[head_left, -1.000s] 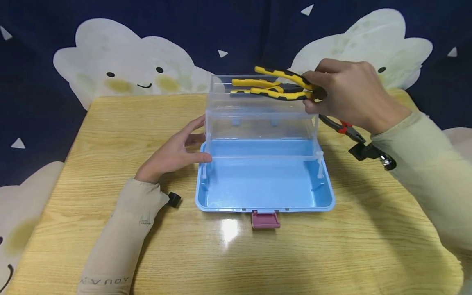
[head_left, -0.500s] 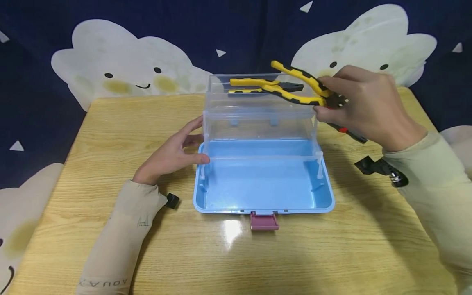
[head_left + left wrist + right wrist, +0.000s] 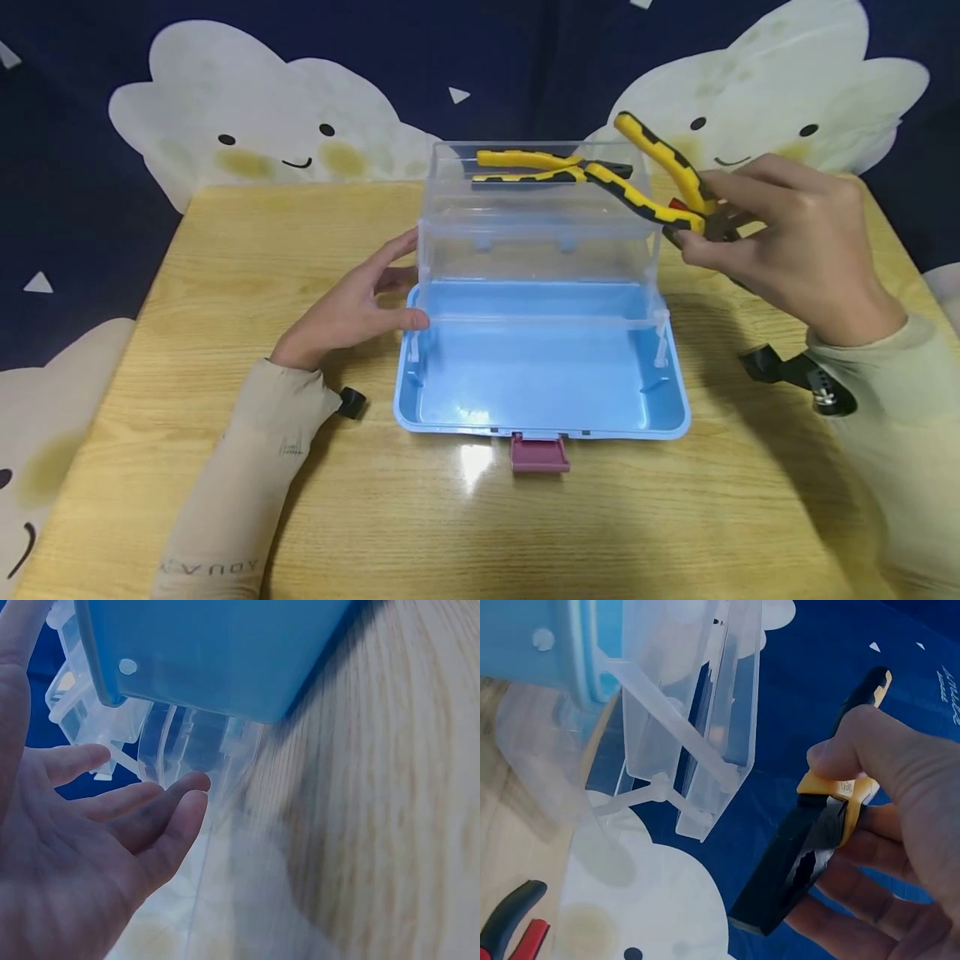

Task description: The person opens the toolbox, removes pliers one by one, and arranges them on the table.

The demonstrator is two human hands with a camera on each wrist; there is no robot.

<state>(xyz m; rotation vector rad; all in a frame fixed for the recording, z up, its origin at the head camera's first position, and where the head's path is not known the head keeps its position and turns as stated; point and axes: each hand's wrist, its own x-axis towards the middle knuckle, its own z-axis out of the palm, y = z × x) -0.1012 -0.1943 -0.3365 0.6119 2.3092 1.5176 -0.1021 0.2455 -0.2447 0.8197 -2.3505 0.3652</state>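
My right hand (image 3: 810, 242) holds yellow-and-black pliers (image 3: 810, 825) near their pivot, in the air to the right of the tool box. Their spread handles point up and left in the head view. A second pair of yellow-and-black pliers (image 3: 528, 160) lies in the upper clear tray (image 3: 540, 208). The light blue tool box (image 3: 525, 375) stands unfolded, its clear trays raised on side arms. At its left side rests my left hand (image 3: 341, 312), thumb on the rim and the other fingers extended behind; the left wrist view shows nothing gripped.
On the table right of the box lie red-and-black pliers (image 3: 521, 926), mostly hidden behind my right hand in the head view. A purple latch (image 3: 540, 454) hangs at the box front. Dark blue cloth with white clouds (image 3: 277, 108) backs the wooden table (image 3: 300, 492).
My right hand has carried the pliers rightward and slightly down, away from above the upper tray. Their handles now tilt more upright. My left hand stays at the box.
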